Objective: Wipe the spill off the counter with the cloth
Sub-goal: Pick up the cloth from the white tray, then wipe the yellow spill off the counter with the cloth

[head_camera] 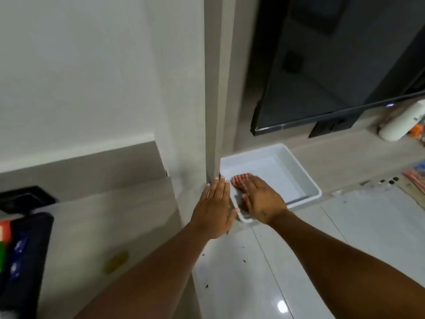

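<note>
Two bare forearms reach from the bottom of the frame toward a white tray (305, 180) at centre.
Left hand (215, 209) lies flat against the grey panel edge (212, 111), fingers straight and together; right hand (262, 199) presses, fingers extended, on the crumpled red-and-white checked cloth (239, 179) at the tray's near-left corner.

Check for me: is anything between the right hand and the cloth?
No. The right hand lies directly on the red-striped cloth inside the white tray. The left hand rests beside it against the wall corner, clear of the cloth.
</note>
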A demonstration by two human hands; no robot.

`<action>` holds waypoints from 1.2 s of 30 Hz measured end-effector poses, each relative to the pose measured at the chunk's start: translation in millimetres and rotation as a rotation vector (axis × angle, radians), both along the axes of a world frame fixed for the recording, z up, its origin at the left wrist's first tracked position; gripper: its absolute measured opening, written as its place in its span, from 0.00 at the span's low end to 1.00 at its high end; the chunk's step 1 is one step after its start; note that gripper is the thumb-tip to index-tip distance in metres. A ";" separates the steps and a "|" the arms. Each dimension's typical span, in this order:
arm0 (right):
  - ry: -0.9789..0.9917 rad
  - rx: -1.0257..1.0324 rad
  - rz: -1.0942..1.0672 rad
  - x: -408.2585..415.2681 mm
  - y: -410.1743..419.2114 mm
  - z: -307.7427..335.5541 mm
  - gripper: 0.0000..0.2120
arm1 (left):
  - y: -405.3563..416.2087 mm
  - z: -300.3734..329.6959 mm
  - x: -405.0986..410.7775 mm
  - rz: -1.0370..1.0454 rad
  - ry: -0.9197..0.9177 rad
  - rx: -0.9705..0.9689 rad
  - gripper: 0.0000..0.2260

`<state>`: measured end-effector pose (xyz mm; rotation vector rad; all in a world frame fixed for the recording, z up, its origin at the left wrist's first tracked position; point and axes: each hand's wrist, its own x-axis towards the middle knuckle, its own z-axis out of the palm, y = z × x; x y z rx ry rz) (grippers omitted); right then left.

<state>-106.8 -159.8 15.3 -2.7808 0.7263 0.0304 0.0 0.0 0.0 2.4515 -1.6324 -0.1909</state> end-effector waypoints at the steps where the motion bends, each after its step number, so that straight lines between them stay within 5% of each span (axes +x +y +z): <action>1: -0.013 0.019 -0.016 6.2 -4.0 -12.3 0.29 | -6.8 -9.7 -2.7 0.015 -0.001 0.020 0.35; 9: 0.267 0.108 -0.217 42.6 -17.7 -47.7 0.39 | -48.8 -31.5 6.8 0.108 0.034 0.091 0.33; 15: 0.208 0.078 -0.187 49.0 -13.0 -31.5 0.26 | -50.5 -33.2 9.0 0.108 0.050 0.153 0.32; 20: 0.155 0.057 -0.174 43.4 3.4 0.1 0.26 | -33.1 -16.0 12.8 0.091 0.012 0.060 0.31; 28: 0.082 -0.002 -0.050 23.0 115.1 42.3 0.38 | 70.2 29.7 3.9 0.111 -0.017 -0.013 0.32; 36: 0.121 0.046 0.022 -2.9 281.3 35.2 0.33 | 245.8 41.1 -33.5 0.203 0.019 -0.135 0.33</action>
